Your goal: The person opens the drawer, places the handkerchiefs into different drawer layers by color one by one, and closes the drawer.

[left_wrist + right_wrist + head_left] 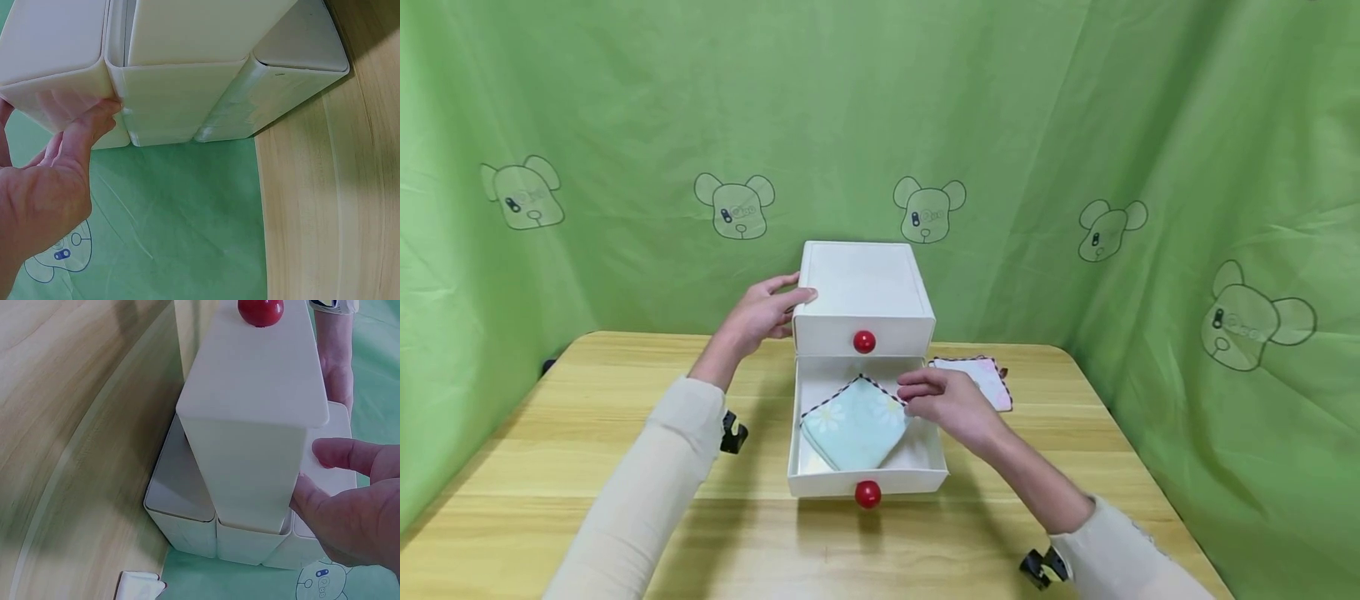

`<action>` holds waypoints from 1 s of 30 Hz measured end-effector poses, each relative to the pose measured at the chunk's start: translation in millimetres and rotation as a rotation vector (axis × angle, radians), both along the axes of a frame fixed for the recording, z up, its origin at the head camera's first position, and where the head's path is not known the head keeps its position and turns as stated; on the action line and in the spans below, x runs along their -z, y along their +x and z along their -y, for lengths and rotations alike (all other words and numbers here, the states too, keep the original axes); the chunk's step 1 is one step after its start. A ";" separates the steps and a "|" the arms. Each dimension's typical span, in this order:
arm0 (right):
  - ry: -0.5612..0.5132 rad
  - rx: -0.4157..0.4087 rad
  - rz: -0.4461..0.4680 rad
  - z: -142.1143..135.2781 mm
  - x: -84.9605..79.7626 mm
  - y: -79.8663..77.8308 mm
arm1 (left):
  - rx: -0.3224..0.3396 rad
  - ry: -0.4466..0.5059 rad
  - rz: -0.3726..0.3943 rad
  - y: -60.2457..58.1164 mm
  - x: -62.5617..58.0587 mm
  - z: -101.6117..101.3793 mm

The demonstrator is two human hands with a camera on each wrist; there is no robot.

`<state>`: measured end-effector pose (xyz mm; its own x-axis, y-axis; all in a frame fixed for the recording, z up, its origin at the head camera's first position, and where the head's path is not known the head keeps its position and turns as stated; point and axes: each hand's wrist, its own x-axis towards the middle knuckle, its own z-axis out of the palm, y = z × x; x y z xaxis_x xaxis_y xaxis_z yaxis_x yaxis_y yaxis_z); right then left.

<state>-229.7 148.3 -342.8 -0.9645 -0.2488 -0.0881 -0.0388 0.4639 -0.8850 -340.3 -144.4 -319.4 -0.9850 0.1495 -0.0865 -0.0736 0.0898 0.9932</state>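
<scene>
A white drawer cabinet (861, 279) with red knobs stands on the table, its middle drawer (868, 483) pulled out. My left hand (762, 312) rests against the cabinet's left side, thumb over the top edge; its fingers touch the side wall in the left wrist view. Inside the drawer lies a folded mint-green handkerchief (853, 429) with white daisies and a dark checked border. Over the drawer's right part is my right hand (958, 408), fingertips right at the handkerchief's right corner. Thumb and index finger stand apart in the right wrist view, where the drawer wall hides the handkerchief.
Another handkerchief (988, 379), white and pink with a checked edge, lies on the wooden table (647, 400) right of the cabinet. A green curtain (850, 108) with mouse-face outlines hangs behind and on both sides. The shut top drawer (827, 337) sits above the pulled-out one.
</scene>
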 end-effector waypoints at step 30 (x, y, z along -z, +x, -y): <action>-0.219 -0.168 0.103 -5.3 -20.5 15.5 | 0.008 -0.007 0.004 0.6 -0.9 0.4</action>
